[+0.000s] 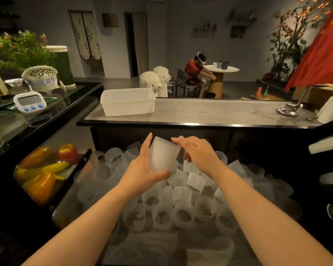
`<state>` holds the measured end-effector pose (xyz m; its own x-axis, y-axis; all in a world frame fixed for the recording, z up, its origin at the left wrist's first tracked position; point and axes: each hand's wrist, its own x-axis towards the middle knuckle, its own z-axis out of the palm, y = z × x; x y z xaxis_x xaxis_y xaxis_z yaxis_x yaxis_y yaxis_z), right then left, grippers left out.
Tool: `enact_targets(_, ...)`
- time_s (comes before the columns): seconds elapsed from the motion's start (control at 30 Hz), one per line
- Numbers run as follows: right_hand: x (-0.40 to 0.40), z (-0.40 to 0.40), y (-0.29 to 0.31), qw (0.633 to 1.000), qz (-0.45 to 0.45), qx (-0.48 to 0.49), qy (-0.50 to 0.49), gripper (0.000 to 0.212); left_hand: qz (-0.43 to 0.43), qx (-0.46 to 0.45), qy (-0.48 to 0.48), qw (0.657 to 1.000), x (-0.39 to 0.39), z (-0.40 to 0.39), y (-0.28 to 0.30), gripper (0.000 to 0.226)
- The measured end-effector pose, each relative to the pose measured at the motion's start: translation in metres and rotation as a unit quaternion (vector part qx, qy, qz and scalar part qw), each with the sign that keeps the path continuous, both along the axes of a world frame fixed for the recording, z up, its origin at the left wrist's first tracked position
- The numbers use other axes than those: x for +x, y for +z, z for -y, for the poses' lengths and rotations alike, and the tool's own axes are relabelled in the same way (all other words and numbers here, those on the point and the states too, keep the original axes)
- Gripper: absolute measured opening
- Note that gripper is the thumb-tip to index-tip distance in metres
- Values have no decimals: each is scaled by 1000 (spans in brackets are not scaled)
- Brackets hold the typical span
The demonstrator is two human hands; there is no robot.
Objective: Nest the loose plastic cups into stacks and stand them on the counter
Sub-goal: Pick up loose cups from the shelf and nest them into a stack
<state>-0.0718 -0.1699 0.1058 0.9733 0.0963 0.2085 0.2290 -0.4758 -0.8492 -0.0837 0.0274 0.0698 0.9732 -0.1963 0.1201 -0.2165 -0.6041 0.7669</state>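
A heap of loose translucent ribbed plastic cups (181, 210) fills the low surface in front of me. My left hand (142, 167) grips a short nested stack of cups (162, 153), tilted with its rim toward the upper left, above the heap. My right hand (198, 154) hovers at the stack's right side with fingers spread, its fingertips touching the stack's upper edge and nothing held in it. The grey wood-grain counter (210, 112) lies beyond, above the heap.
A white plastic tub (128, 101) stands on the counter's left end. A flag stand (288, 110) and paper roll (331, 109) are at its right end. Fake fruit (44, 169) sits in a mesh bin at left. A timer (30, 101) rests on the glass side counter. A seated person is far back.
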Motion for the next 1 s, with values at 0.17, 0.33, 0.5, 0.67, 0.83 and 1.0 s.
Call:
enact_targets(0.17,36,44,-74,971,-105,-142,-160,38,-1,-28,4,1000,15,1,0,116)
enact_targets(0.33,49,52,-125,935,-240,-212,-152,48,-8,-32,-1,999,23,3,-9,112)
enact_targets(0.5,60,44,-146,944,-147,-220,-198,50,-34,-24,-13,999,26,3,-19,114)
enact_targets(0.67,84,43,-141,935,-93,-311,-142,64,-56,-26,-14,998,27,2,-25,119)
enact_targets(0.83,108,49,-135,951,-106,-271,-103,50,-76,-5,-29,997,28,4,-28,122)
enact_targets(1.0,109,51,-120,957,-66,-251,-128,36,-89,2,-24,996,28,2,-31,123)
